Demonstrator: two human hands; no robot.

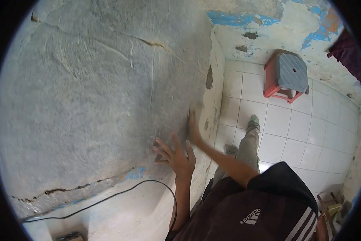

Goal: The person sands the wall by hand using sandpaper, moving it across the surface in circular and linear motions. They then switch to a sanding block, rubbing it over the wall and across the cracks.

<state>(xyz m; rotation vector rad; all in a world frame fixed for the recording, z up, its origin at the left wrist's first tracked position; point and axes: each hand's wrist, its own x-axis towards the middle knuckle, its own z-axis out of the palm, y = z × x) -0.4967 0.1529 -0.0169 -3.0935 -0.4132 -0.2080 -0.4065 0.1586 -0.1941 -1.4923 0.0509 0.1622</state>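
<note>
My left hand [181,161] rests with fingers spread against a rough grey plastered wall [92,104]. A dark patch shows by its fingertips; whether it is shadow or a small object I cannot make out. Close to the wall's right-hand edge is my right hand [194,124], smeared by motion. Its fingers are too blurred to read, and anything it holds is hidden. Cracks and raised ridges run across the plaster near the top and along the bottom.
A red stool with a grey top [292,69] stands on the white tiled floor [275,120]. A black cable [104,201] runs beneath the grey plaster past my left forearm. Peeling blue paint [244,18] marks the far wall. Wooden furniture [328,215] is partly visible at lower right.
</note>
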